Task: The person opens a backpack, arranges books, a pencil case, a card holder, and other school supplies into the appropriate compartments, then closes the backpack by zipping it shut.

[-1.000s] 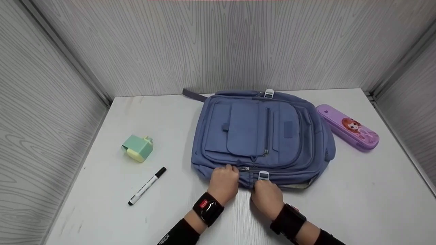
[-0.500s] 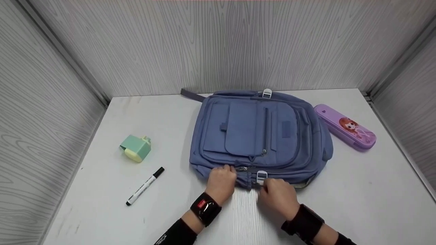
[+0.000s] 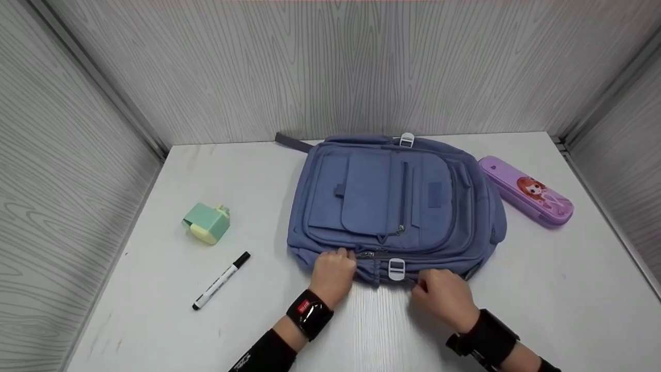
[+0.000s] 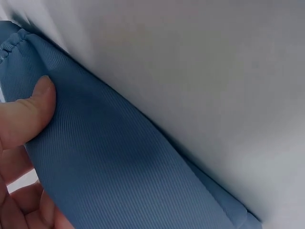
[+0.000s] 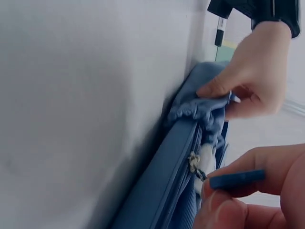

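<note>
A blue backpack (image 3: 369, 196) lies on its back on the white table, front pockets facing up. My left hand (image 3: 333, 274) grips the gathered side pocket near the bag's bottom left. In the left wrist view, the thumb presses on the pocket's ribbed cloth (image 4: 105, 143), with the other fingers behind it. My right hand (image 3: 445, 300) is at the bag's near side, right of the white strap buckle (image 3: 396, 269). Between its thumb and finger it pinches a blue zipper pull (image 5: 237, 179), joined by a short cord to the metal slider (image 5: 193, 162).
A purple pencil case (image 3: 526, 191) with a cartoon figure lies against the bag's right end. To the left are a green and yellow box-shaped item (image 3: 207, 223) and a black-capped white marker (image 3: 221, 280). Grey wood-grain panels (image 3: 330, 67) enclose the table's back and sides.
My right hand has moved right along the bag's near side with the zipper pull, past the white buckle. Less of the pale gap at the near right edge shows. My left hand keeps its grip.
</note>
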`<action>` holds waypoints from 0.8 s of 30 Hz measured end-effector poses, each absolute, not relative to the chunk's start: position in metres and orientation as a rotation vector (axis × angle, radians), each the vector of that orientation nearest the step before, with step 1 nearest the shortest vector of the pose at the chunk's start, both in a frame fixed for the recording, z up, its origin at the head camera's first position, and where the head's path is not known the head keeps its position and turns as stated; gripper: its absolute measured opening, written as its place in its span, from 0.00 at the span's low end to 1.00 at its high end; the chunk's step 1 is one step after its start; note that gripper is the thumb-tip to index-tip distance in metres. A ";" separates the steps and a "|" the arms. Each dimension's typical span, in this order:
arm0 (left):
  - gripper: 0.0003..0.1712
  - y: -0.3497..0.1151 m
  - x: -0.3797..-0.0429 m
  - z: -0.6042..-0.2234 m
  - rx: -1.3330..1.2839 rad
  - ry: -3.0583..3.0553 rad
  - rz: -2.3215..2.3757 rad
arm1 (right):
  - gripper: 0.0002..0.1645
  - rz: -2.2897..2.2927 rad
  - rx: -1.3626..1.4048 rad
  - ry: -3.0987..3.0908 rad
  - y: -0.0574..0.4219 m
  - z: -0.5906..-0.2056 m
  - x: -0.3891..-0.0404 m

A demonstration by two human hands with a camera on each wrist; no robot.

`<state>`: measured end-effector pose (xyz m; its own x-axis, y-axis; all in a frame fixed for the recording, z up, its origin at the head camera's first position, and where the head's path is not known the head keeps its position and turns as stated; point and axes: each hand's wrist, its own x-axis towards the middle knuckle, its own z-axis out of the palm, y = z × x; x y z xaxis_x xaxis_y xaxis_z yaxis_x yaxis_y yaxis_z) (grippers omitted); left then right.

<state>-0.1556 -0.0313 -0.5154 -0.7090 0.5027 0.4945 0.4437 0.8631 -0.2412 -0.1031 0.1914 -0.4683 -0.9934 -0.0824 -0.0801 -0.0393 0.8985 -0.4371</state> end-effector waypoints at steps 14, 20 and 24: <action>0.10 -0.053 -0.164 -0.514 -0.737 -2.481 0.141 | 0.19 -0.646 0.011 2.970 0.249 -0.460 -0.094; 0.11 -0.064 -0.171 -0.515 -0.727 -2.469 0.157 | 0.21 -0.657 0.000 2.998 0.262 -0.457 -0.094; 0.12 -0.065 -0.172 -0.517 -0.725 -2.462 0.150 | 0.21 -0.674 -0.005 3.003 0.263 -0.458 -0.094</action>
<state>-0.1725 -0.0650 -0.5172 -0.6952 0.5289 0.4869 0.4656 0.8473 -0.2555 -0.0942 0.2632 -0.4578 -0.9980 -0.0172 -0.0612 0.0106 0.9041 -0.4271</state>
